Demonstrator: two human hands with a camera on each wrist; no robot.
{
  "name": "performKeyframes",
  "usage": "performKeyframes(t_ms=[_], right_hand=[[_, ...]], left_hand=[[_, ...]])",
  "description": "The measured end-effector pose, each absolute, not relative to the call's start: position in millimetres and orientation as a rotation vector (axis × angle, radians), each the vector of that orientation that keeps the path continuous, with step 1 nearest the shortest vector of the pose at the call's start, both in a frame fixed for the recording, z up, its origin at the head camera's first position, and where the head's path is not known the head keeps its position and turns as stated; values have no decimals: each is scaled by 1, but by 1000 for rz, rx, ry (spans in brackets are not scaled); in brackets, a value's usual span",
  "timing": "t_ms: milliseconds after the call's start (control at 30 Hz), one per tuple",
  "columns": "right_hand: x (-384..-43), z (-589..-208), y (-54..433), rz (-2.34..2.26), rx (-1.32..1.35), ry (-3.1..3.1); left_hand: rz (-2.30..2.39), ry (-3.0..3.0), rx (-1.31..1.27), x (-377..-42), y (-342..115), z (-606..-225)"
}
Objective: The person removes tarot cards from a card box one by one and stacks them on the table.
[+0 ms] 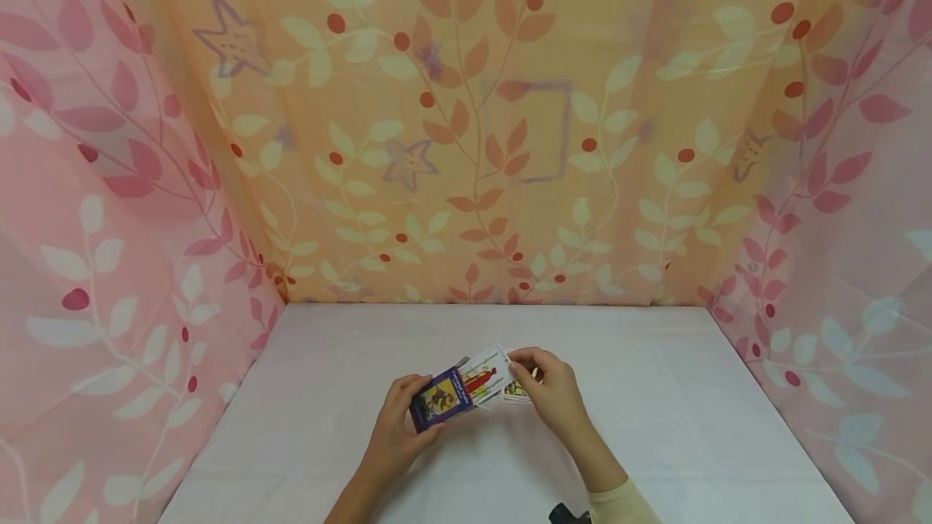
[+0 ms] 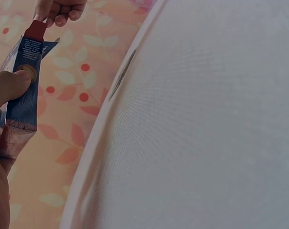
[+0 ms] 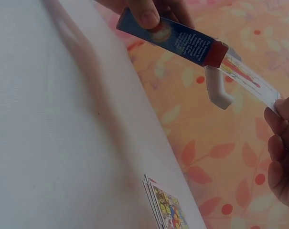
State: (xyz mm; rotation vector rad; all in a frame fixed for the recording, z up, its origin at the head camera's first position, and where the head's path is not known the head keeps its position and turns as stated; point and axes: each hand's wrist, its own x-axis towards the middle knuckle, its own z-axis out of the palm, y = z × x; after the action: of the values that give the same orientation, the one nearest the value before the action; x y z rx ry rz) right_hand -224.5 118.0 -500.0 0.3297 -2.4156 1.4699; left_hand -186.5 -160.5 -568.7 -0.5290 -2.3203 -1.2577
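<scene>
My left hand (image 1: pixel 393 431) grips a dark blue card box (image 1: pixel 441 399) with a picture on its front, tilted up toward the right. In the left wrist view the thumb presses on the narrow side of the box (image 2: pixel 24 107). The red-lined end of the box is unfolded, and a white flap (image 3: pixel 218 88) hangs from it in the right wrist view. A tarot card (image 1: pixel 484 375) with a red-robed figure sticks far out of that end. My right hand (image 1: pixel 555 401) pinches its outer end between thumb and fingers.
A small stack of picture cards (image 1: pixel 515 391) lies on the white-covered table (image 1: pixel 328 362), behind the right hand. A black object (image 1: pixel 568 514) shows at the bottom edge near the right sleeve. Patterned curtains (image 1: pixel 473 225) stand around the back and sides.
</scene>
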Motion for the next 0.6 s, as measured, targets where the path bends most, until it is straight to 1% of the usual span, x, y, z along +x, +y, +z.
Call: performKeyframes(t_ms=[600], right_hand=[[-236, -491, 130, 1383, 359, -2359]], left_hand=[[-1222, -2346, -515, -187, -160, -568]])
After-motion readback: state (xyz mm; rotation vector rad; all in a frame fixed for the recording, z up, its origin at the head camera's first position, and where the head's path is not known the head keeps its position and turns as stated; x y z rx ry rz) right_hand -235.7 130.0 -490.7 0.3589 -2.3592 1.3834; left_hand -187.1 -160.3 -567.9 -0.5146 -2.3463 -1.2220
